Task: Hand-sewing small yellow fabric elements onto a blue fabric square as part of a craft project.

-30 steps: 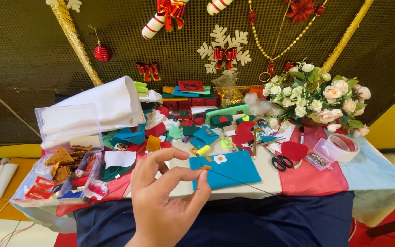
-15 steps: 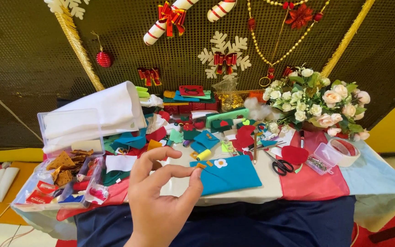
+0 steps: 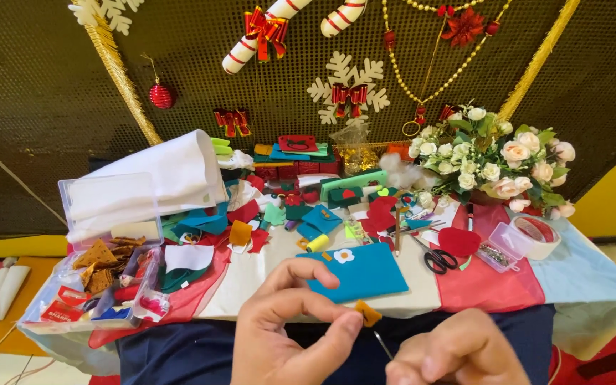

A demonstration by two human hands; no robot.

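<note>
Left hand [image 3: 290,335] pinches a small orange felt scrap [image 3: 368,312] just in front of the blue felt sheet [image 3: 356,271] on the table [image 3: 251,281], right hand [image 3: 458,353] closed on a needle [image 3: 383,345] slanting up-left toward the scrap, hands nearly touching.

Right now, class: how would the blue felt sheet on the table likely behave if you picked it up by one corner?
The blue felt sheet lies thin and flat on the table, so it would probably droop rather than stay stiff. It looks light for its size. The white flower on its corner may be loose and could slide off; the view cannot settle whether it is attached.
</note>
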